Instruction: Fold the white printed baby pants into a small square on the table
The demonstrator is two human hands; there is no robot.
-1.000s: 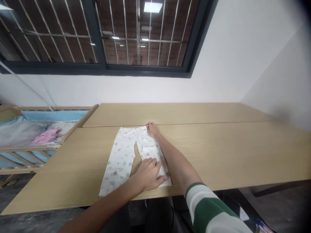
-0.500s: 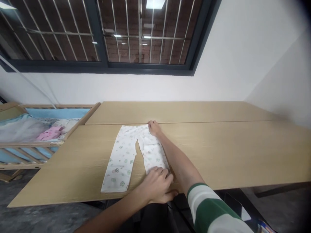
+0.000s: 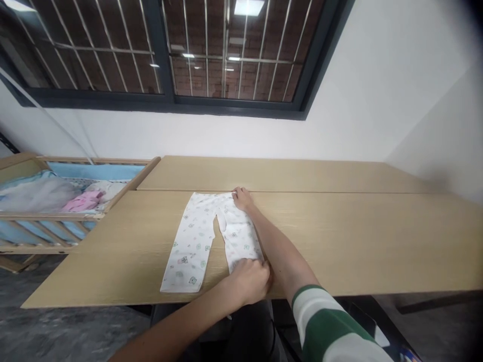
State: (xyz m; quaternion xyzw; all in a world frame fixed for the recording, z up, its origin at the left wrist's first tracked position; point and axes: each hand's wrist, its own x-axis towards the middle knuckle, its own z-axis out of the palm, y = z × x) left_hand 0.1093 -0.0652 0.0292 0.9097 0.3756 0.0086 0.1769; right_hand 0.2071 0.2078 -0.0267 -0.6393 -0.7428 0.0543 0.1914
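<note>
White baby pants (image 3: 187, 241) with small green and grey animal prints lie flat, waistband away from me and legs toward me, slightly apart. My right hand (image 3: 243, 199) is at the right corner of the waistband, fingers curled over the edge. Down at the cuff of the right leg, my left hand (image 3: 252, 279) is closed on the fabric; it hides the leg's lower end. My left forearm passes below the gap between the legs, and the right forearm runs alongside the pants.
The pants rest on a wide wooden table (image 3: 339, 236) with a seam across it. A wooden crib (image 3: 49, 217) with blue lining and a pink cloth (image 3: 83, 200) stands at the left. Behind is a white wall with a barred window (image 3: 234, 60).
My left hand has closed from a looser pose with the thumb apart into a fist at the cuff. My right hand stays at the waistband. The view has shifted slightly.
</note>
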